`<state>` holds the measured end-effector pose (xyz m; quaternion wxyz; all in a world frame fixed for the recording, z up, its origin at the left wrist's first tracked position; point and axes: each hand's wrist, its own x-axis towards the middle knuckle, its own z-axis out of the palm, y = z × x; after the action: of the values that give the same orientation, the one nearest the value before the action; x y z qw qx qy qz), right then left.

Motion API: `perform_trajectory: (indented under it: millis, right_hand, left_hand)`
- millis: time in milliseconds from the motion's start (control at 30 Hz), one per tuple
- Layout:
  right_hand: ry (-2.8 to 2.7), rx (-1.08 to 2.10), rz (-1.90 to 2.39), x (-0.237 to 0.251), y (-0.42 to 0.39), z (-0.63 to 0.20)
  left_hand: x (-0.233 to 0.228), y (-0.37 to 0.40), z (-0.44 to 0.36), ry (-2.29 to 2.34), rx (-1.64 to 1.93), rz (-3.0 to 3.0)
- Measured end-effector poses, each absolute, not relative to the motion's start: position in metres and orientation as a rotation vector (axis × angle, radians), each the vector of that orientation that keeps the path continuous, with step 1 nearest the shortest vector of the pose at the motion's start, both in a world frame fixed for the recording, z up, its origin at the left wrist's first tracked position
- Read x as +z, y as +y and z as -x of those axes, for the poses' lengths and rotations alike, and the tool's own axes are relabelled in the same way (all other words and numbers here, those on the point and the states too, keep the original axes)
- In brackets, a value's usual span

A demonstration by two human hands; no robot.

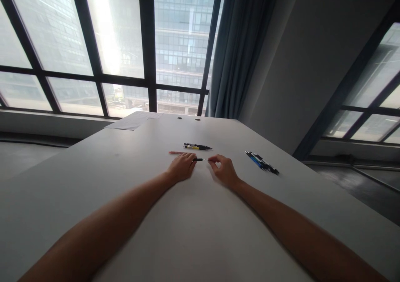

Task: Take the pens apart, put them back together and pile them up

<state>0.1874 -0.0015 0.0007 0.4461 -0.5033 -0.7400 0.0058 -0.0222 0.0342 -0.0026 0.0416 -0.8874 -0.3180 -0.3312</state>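
Observation:
My left hand (pixel 183 167) rests low over the white table with its fingers closed around a dark pen (pixel 199 159). The pen's narrow end points right, towards my right hand (pixel 225 171). Thumb and index finger of that hand are pinched together around a tiny dark piece, too small to name, with a short gap between it and the pen. Just beyond my left hand lies a pink pen (pixel 175 152), partly covered by the fingers. Farther back, a few black and yellow pens (pixel 196 147) lie side by side.
Several pens (pixel 261 162), black and blue, lie in a group on the right of the table (pixel 156 232). Sheets of paper (pixel 133 121) are at the far left end, near two dark round spots (pixel 198 119). Windows and a blue curtain (pixel 233 56) stand behind.

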Motion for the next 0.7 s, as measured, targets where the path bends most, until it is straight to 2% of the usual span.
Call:
perform_trajectory:
  millis: [700]
  right_hand:
    - [-1.931, -0.036, 1.097, 0.0007, -0.0036, -0.1845]
  left_hand:
    - [-0.0018, 0.0344, 0.0236, -0.894, -0.982, 2.802]
